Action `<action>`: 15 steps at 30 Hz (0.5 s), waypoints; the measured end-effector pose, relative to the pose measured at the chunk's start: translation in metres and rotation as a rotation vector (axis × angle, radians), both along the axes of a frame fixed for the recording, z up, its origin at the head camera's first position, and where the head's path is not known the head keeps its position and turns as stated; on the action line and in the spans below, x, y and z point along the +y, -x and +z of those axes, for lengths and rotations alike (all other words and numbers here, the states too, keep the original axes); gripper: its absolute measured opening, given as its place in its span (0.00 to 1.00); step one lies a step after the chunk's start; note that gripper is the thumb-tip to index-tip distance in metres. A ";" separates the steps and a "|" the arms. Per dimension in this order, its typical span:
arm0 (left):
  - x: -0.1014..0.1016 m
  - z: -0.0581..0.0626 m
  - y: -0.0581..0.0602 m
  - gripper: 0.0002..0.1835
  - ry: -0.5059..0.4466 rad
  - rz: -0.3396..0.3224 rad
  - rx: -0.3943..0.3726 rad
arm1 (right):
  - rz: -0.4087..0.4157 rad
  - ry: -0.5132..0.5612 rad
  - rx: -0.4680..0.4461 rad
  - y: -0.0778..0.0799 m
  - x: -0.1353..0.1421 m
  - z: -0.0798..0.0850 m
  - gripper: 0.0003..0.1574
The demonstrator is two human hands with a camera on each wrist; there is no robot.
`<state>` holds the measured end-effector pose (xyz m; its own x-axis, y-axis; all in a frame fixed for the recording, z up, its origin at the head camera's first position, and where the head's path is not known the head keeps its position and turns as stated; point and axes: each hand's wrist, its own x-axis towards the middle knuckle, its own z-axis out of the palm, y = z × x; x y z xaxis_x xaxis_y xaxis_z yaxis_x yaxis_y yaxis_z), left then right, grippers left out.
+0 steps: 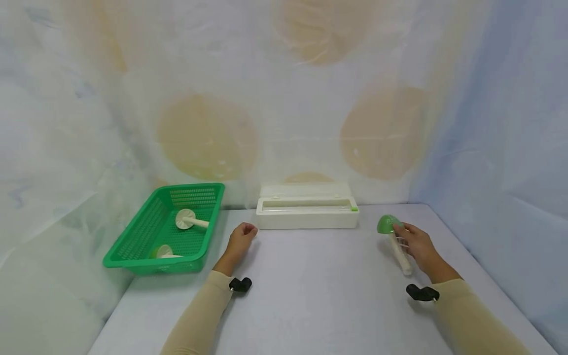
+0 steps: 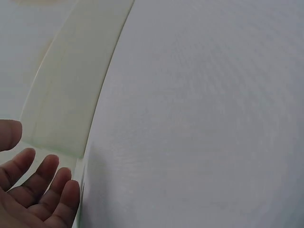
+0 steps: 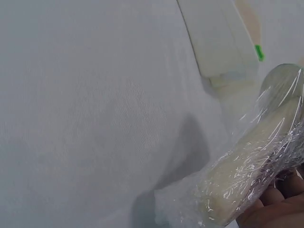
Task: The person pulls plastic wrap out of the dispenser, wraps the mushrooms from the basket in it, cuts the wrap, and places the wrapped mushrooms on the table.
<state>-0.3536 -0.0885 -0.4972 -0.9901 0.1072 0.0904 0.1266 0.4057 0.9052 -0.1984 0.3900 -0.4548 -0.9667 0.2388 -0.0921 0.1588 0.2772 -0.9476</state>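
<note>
My right hand (image 1: 419, 246) holds a mushroom-shaped tool (image 1: 401, 254) with a green domed head and a pale straight handle, tilted above the table at the right. Clear cling film wraps its handle (image 3: 251, 166), shiny and creased in the right wrist view. Fingers curl round it from behind; part of the grip is hidden. My left hand (image 1: 239, 241) holds nothing, its fingers loosely bent, beside the left end of a white cling film dispenser (image 1: 306, 220). The dispenser's lid stands raised, with a long slot showing film inside and a green tab at its right end.
A green plastic basket (image 1: 215, 217) stands on the table at the left. Inside lie a white round-headed tool (image 1: 185, 219) and another handled piece (image 1: 165, 251) with a greenish head. Plastic sheeting (image 1: 288, 133) hangs behind and at both sides of the white table (image 1: 319, 286).
</note>
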 end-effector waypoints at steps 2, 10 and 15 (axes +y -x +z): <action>0.000 0.000 0.002 0.16 -0.018 0.025 -0.015 | -0.001 -0.033 -0.007 -0.003 0.009 0.002 0.58; 0.007 0.005 0.009 0.23 -0.134 0.037 -0.097 | -0.086 -0.134 -0.076 -0.012 0.048 0.008 0.62; 0.011 0.006 0.011 0.20 -0.130 0.022 -0.124 | -0.137 -0.227 -0.092 -0.019 0.070 0.003 0.63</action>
<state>-0.3651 -0.0776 -0.4912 -0.9965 0.0810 -0.0205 0.0035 0.2852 0.9585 -0.1798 0.4603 -0.4514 -0.9141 0.3910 -0.1075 0.2921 0.4510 -0.8433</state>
